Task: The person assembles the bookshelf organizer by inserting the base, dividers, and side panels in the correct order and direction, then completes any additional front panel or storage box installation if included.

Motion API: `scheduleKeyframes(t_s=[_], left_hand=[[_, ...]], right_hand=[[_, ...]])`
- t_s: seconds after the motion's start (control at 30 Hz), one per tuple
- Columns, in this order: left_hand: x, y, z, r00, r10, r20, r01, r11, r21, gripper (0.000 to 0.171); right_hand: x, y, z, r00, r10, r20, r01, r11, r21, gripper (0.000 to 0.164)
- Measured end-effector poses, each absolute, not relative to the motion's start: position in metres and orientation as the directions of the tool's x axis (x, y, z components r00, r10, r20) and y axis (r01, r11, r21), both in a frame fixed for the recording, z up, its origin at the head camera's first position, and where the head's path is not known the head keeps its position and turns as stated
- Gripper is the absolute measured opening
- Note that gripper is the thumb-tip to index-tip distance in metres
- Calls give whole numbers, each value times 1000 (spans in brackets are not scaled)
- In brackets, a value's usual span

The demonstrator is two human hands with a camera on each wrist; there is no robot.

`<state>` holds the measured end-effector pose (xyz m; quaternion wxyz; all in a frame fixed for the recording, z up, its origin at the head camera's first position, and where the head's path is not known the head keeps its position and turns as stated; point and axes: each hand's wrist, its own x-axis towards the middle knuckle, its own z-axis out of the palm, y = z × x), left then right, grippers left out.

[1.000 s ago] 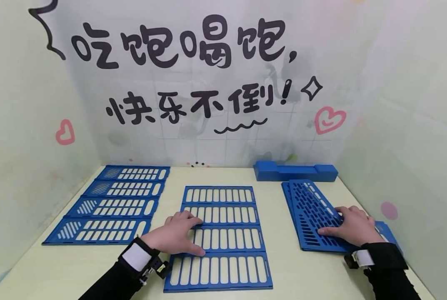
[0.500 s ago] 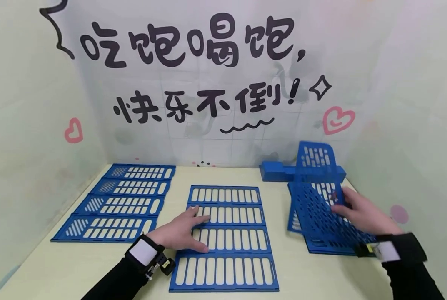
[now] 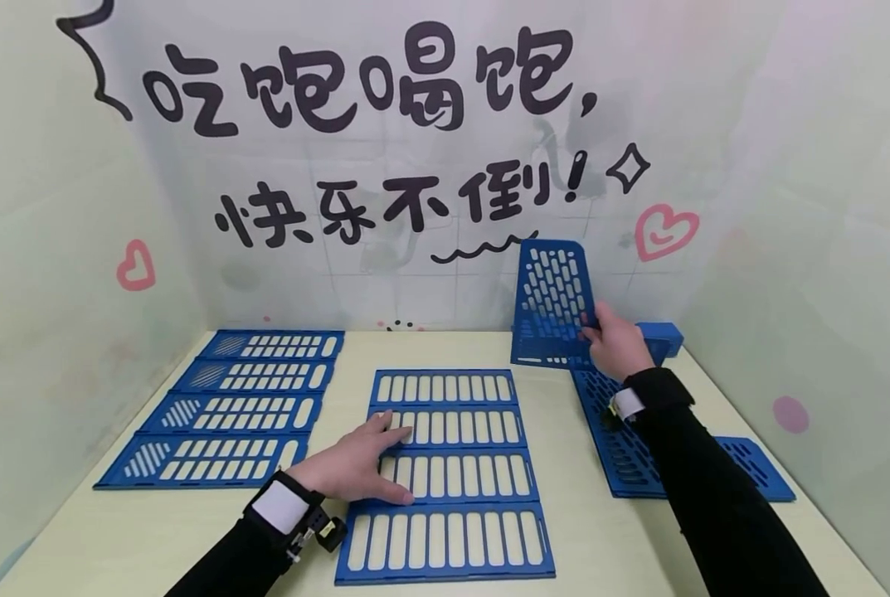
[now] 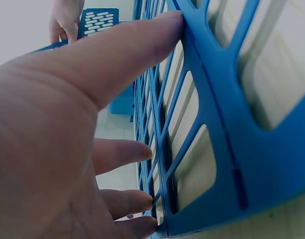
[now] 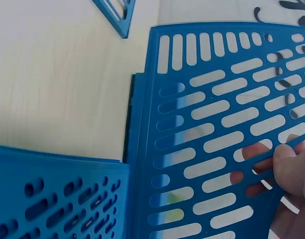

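Observation:
In the head view my left hand (image 3: 358, 460) lies over the left edge of a row of joined blue slatted panels (image 3: 445, 574), fingers spread and touching them. The left wrist view shows the thumb (image 4: 147, 42) against a panel frame. My right hand (image 3: 618, 342) holds a blue perforated panel (image 3: 552, 290) upright by its right edge, at the back right. In the right wrist view the thumb is on the near face of this perforated panel (image 5: 147, 99), with fingertips showing through the slots behind. Below it, more perforated panels (image 3: 624, 489) lie flat on the table.
At the left lies another row of joined blue panels (image 3: 116, 471) with grid and diagonal cut-outs. A blue block-like piece (image 3: 657, 333) stands at the back right, partly hidden by the raised panel. White walls enclose the table on the back and sides.
My right hand has lifted one perforated panel off the right-hand pile and carried it up, back and left, standing it upright. My left hand stays on the slatted panels.

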<state>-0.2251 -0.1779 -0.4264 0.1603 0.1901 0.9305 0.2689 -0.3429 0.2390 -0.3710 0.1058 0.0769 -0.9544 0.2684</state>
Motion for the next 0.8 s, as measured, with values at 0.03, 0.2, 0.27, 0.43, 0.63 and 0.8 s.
scheduleKeyframes(t_s=[0.03,0.2,0.27,0.43,0.63,0.8], left_hand=[[-225,-178,-427,-877,438,-197,266,785,560,101],[-225,-179,-427,-876,441,-195,272,786,555,104],[-225,-180,-427,-876,442,-192,276,787,552,104],[-225,-180,-428,-877,441,-191,282,794,538,105],[-225,-179,-428,-877,441,-191,288,801,524,104],[-225,-179,-428,-882,432,-188,283,805,522,104]], right_hand=[[-346,237,-373,-964,-98,247,-211,849,-485,17],[-354,231,-379,-956,-126,263,-233,873,-428,13],[-355,230,-382,-955,-135,263,-237,881,-409,12],[-357,231,-388,-965,-162,206,-236,879,-415,10],[-359,236,-390,-969,-175,177,-236,869,-434,8],[-359,237,-389,-969,-167,183,-234,862,-450,8]])
